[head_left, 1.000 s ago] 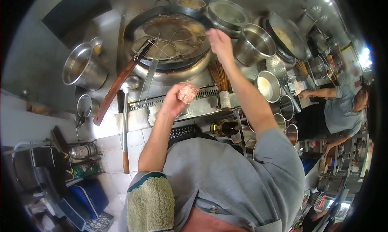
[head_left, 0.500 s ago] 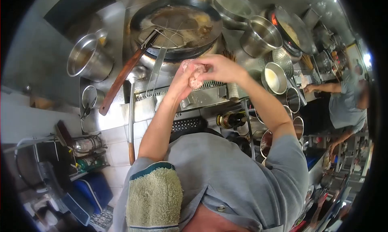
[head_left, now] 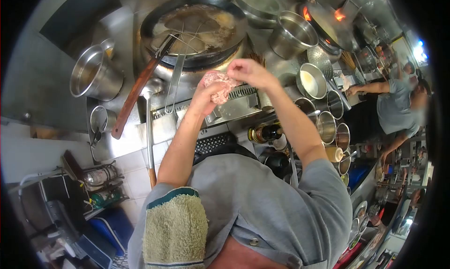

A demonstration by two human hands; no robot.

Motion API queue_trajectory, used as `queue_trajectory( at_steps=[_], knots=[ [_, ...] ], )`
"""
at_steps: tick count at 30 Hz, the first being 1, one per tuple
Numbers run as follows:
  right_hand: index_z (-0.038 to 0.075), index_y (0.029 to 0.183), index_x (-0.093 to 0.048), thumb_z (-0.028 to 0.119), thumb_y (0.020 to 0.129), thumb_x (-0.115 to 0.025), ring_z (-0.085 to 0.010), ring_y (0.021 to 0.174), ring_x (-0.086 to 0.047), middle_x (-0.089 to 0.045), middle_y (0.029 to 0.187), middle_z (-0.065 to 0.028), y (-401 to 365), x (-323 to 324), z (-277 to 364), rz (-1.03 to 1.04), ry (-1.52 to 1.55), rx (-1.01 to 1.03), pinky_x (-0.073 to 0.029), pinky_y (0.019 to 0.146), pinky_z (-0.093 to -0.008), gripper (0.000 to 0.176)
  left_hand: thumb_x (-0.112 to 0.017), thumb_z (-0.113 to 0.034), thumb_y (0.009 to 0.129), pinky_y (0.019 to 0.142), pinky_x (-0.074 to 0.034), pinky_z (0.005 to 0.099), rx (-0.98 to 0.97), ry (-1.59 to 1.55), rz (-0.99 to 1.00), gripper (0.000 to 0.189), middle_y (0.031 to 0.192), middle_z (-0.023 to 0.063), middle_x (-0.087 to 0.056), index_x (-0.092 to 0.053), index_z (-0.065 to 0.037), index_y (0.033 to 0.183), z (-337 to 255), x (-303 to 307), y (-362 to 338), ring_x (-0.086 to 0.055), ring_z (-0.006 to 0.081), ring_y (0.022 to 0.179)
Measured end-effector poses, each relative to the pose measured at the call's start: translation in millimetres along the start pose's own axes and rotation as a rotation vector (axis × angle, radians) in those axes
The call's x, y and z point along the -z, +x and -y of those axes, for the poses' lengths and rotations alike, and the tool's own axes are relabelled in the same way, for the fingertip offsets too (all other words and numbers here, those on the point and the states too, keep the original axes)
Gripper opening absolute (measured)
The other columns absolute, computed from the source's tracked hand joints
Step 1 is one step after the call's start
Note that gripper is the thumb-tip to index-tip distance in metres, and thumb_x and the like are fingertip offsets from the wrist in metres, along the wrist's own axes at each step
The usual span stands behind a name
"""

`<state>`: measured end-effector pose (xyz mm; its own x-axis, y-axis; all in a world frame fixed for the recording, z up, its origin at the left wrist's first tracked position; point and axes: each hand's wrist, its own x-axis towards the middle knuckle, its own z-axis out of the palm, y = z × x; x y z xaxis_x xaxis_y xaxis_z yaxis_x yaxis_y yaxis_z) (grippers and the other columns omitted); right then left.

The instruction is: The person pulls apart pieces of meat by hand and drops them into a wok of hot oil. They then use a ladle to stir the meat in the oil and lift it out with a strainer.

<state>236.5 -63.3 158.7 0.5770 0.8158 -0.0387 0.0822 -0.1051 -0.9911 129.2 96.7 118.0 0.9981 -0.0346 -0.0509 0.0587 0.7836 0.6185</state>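
My left hand (head_left: 204, 96) is closed around a lump of pale pink raw meat (head_left: 222, 89), held in front of the stove. Just to the upper right of the lump, my right hand (head_left: 249, 73) has its fingers curled together in a pinch. Whether a bit of meat is between those fingertips is too small to tell. Beyond both hands sits a large wok (head_left: 150, 25) of bubbling brown oil. Wire strainers rest across it, one with a long wooden handle (head_left: 133, 98), another with a metal handle (head_left: 176, 81).
A steel pot (head_left: 96, 79) stands left of the wok, a ladle (head_left: 150, 123) near it. To the right are another steel pot (head_left: 293, 37), a bowl with pale liquid (head_left: 309, 83) and a second wok (head_left: 330, 27) by flames. A co-worker (head_left: 396, 105) stands far right.
My right hand has drawn off the meat to the upper right, its fingers now pinched. The left hand still holds the lump. The whole view has shifted slightly.
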Motion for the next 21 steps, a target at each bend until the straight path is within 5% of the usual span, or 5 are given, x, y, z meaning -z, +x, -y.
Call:
queue_trajectory(
  at_steps=[9, 13, 16, 19, 21],
  knots=[
    [0.000, 0.108, -0.059, 0.013, 0.088, -0.062, -0.0058, 0.065, -0.053, -0.062, 0.079, -0.0017, 11.1, 27.2, 8.9, -0.063, -0.236, 0.018, -0.043, 0.057, -0.0195, 0.024, -0.060, 0.004, 0.074, 0.069, -0.053, 0.0301, -0.085, 0.208, -0.178, 0.036, 0.092, 0.0097, -0.062, -0.050, 0.001, 0.108, 12.5, -4.4, 18.3, -0.064, 0.0189, 0.082],
    [-0.002, 0.108, -0.058, 0.013, 0.090, -0.059, -0.0116, 0.078, -0.060, -0.062, 0.090, -0.0057, 6.2, 47.0, -8.0, -0.285, 0.643, 0.021, -0.048, 0.061, -0.0206, 0.023, -0.056, 0.004, 0.075, 0.071, -0.054, 0.0308, -0.043, 0.098, -0.214, 0.032, 0.094, 0.0103, -0.061, -0.050, 0.001, 0.106, 8.9, 0.5, 13.4, -0.064, 0.0197, 0.084],
    [-0.001, 0.106, -0.056, 0.016, 0.092, -0.057, -0.0102, 0.074, -0.058, -0.061, 0.089, -0.0033, 18.0, 47.3, -42.0, -0.273, 0.879, -0.091, -0.050, 0.062, -0.0198, 0.022, -0.056, 0.001, 0.076, 0.070, -0.054, 0.0314, -0.014, 0.116, -0.219, 0.029, 0.093, 0.0099, -0.061, -0.050, -0.001, 0.104, 10.7, 1.4, 11.5, -0.064, 0.0198, 0.083],
    [-0.001, 0.100, -0.060, 0.017, 0.092, -0.057, -0.0093, 0.073, -0.058, -0.061, 0.087, -0.0030, 54.5, 80.9, 1.0, -0.237, 0.525, 0.232, -0.049, 0.061, -0.0218, 0.020, -0.057, 0.000, 0.076, 0.068, -0.054, 0.0314, 0.026, 0.132, -0.230, 0.029, 0.092, 0.0096, -0.061, -0.050, -0.002, 0.104, 11.2, -1.3, 6.0, -0.064, 0.0192, 0.081],
    [-0.001, 0.094, -0.063, 0.016, 0.092, -0.055, -0.0150, 0.073, -0.060, -0.063, 0.086, -0.0066, 94.5, 84.9, 19.8, -0.427, -0.159, 0.176, -0.048, 0.062, -0.0285, 0.019, -0.056, 0.000, 0.076, 0.067, -0.053, 0.0301, 0.044, 0.140, -0.245, 0.027, 0.091, 0.0093, -0.062, -0.051, -0.002, 0.102, 9.4, -5.3, 2.4, -0.064, 0.0185, 0.080]
  ],
)
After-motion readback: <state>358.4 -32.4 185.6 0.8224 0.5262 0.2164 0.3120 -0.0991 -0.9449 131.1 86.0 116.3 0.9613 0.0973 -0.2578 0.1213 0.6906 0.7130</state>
